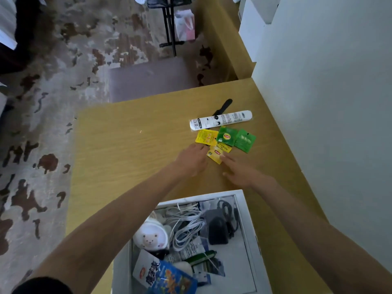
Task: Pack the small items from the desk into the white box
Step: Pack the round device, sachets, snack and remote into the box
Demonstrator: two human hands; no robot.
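Observation:
Several tea sachets lie together on the wooden desk (127,149): a yellow one (206,137), two green ones (227,136) (245,141), and a yellow one (216,156) nearest me. Behind them lie a white tube (220,120) and a black strap-like piece (223,106). My left hand (192,161) rests on the desk, fingertips at the yellow sachets' left edge. My right hand (239,169) has its fingers spread, a fingertip touching the nearest yellow sachet. Neither hand holds anything. The white box (249,221) stands open at the desk's near edge, holding cables, a bear-print case, a black device and packets.
A white wall (328,102) borders the desk on the right. The desk's left edge drops to a patterned carpet (42,145). A purple stool (148,78) stands beyond the far edge, with a black stand (169,28) and a pink bag (185,25) further back.

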